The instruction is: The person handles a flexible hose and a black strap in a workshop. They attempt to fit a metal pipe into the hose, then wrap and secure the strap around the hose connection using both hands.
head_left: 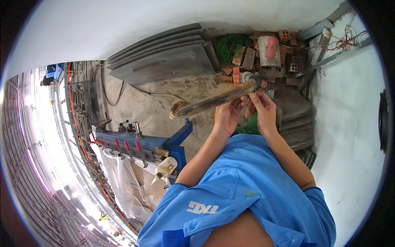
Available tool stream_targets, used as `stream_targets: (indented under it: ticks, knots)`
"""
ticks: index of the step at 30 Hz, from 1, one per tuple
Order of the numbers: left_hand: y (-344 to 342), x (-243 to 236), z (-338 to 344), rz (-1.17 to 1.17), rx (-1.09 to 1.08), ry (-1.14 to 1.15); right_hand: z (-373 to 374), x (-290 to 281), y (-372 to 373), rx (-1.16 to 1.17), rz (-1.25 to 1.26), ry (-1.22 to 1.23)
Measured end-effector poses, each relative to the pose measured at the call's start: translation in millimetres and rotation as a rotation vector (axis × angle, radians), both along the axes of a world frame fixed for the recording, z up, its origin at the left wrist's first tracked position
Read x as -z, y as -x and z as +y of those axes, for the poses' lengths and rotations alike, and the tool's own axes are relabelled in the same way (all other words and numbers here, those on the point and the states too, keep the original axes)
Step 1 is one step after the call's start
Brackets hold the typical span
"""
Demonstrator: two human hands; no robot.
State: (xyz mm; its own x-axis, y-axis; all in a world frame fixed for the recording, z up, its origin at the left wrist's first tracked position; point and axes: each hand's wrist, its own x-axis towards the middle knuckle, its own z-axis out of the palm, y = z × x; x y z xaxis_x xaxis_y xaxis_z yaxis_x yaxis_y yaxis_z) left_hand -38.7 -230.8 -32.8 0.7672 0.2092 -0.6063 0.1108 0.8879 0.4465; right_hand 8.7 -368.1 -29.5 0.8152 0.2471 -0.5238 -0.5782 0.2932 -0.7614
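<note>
In front of my chest, a long worn brown bar (214,99) with a curled left end stretches across. Its right end meets a dark round collar (257,81), behind which an orange ridged part (236,76) and a pale rounded piece show. My left hand (228,116) is closed just below the bar near that end. My right hand (264,110) is beside it, thumb and fingers pinched under the collar. The fingertips of both hands nearly meet. Whatever small thing they hold is too hidden to make out.
Left stands a blue metal bench (152,142) with red-handled clamps, white sheeting (119,173) and a plastic bottle (166,167). Grey panels (168,61) lean on the wall. Beyond my hands are bricks (249,58), a red-and-white cylinder (270,51) and green netting (227,46). Slabs (297,129) lie stacked right.
</note>
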Motion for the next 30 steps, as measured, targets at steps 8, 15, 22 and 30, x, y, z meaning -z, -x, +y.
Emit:
stream_targets:
  ticks: [8,15,22,30]
  knots:
    - [-59,7,14,-0.17,-0.068,-0.253,12,2,-6,0.045,-0.098,0.072]
    - [-127,-8,30,-0.529,0.435,-0.478,14,2,-7,0.209,0.005,-0.137]
    - [-135,-23,42,-0.622,0.907,-0.704,10,2,7,0.257,0.076,-0.213]
    - [-132,-30,38,-0.485,0.913,-0.544,7,-2,-3,0.162,0.012,-0.06]
